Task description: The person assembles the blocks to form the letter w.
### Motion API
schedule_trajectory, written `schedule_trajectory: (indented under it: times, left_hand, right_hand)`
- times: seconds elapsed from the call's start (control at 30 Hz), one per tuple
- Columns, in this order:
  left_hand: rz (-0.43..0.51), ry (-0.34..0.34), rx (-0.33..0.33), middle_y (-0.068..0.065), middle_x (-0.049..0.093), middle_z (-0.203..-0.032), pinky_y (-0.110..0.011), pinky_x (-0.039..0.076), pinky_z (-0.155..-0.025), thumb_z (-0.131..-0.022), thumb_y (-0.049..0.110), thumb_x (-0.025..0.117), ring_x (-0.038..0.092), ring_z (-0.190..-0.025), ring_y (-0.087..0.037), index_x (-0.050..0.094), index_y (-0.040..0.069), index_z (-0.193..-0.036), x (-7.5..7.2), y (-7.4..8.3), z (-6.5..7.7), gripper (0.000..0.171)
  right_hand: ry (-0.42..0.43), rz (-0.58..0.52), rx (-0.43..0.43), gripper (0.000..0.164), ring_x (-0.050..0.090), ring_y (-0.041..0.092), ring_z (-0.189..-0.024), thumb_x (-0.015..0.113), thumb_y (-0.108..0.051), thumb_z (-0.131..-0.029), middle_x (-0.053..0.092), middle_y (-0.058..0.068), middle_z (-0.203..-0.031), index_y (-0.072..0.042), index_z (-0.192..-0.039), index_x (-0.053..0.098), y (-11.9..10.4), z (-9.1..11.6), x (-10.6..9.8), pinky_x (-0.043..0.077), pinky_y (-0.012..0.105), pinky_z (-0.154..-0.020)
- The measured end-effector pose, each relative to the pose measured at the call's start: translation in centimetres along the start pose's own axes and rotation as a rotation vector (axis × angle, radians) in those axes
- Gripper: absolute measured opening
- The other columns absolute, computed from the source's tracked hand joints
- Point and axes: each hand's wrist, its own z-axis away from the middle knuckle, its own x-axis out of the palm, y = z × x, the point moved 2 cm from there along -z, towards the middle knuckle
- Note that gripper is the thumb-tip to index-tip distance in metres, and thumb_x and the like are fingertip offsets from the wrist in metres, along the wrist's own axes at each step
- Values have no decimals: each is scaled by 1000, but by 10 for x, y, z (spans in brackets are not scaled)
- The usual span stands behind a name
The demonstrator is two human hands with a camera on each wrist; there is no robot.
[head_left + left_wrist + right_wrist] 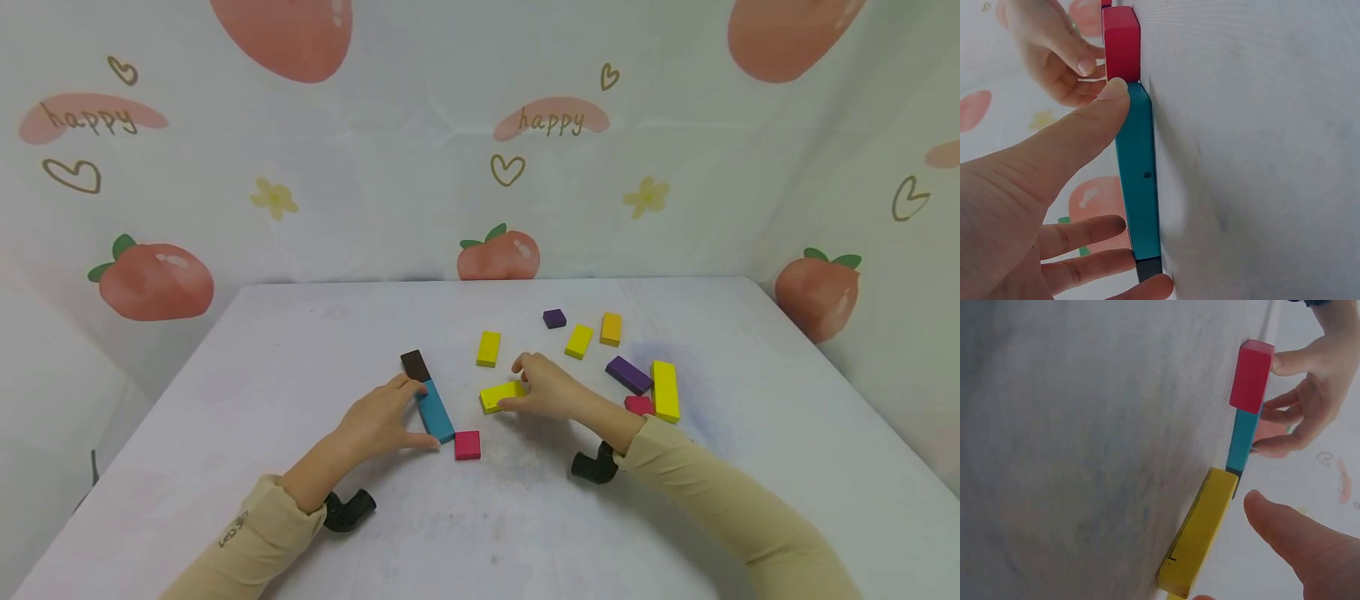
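Observation:
In the head view, a long blue block (435,412) lies end to end with a short black block (416,365). My left hand (381,421) spreads along them, its thumb (1094,109) at the blue block's near end and its fairly straight fingers beside the far part. A small red block (467,445) meets the blue one's near corner. To the right, my right hand (551,388) hovers at a yellow block (498,396), partly covering its right end. The right wrist view shows that thumb (1291,528) apart from the yellow block; most fingers are hidden there.
Farther back lie two yellow blocks (488,349), (579,342), an orange block (611,329) and a small purple block (554,318). Beyond my right wrist are a purple bar (628,375), a long yellow block (665,391) and a red block (639,405). A printed curtain (397,208) hangs behind.

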Motion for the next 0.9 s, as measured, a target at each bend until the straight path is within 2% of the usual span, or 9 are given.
schedule_trajectory:
  times: [0.2,0.5,0.73,0.9]
  left_hand:
    - [5,6,4,-14,55,-124,-44,53,-87,-66,49,80,58,-102,-27,54,3,-122,1,-1,0,77]
    - [8,6,3,-13,55,-122,-43,53,-87,-66,49,79,58,-101,-26,54,4,-122,1,0,0,77]
    - [12,1,3,-13,55,-121,-43,53,-87,-66,49,79,58,-101,-26,54,3,-122,0,0,0,76]
    - [10,2,6,-13,55,-121,-43,52,-88,-66,49,79,58,-102,-26,54,3,-122,1,0,0,76]
  right_hand:
    - [-36,18,61,70,49,17,-87,74,-46,-75,55,10,-106,-3,-123,48,-2,-4,7,48,24,-74]
    - [-46,178,91,88,52,22,-89,69,-62,-71,54,17,-117,-2,-130,42,-9,-12,13,53,31,-78]
    - [-44,232,89,86,51,22,-82,70,-60,-72,54,16,-105,0,-127,42,-13,-14,14,47,27,-66]
    - [-48,229,76,81,50,21,-81,71,-55,-74,53,14,-99,-1,-127,41,-15,-13,14,46,26,-65]
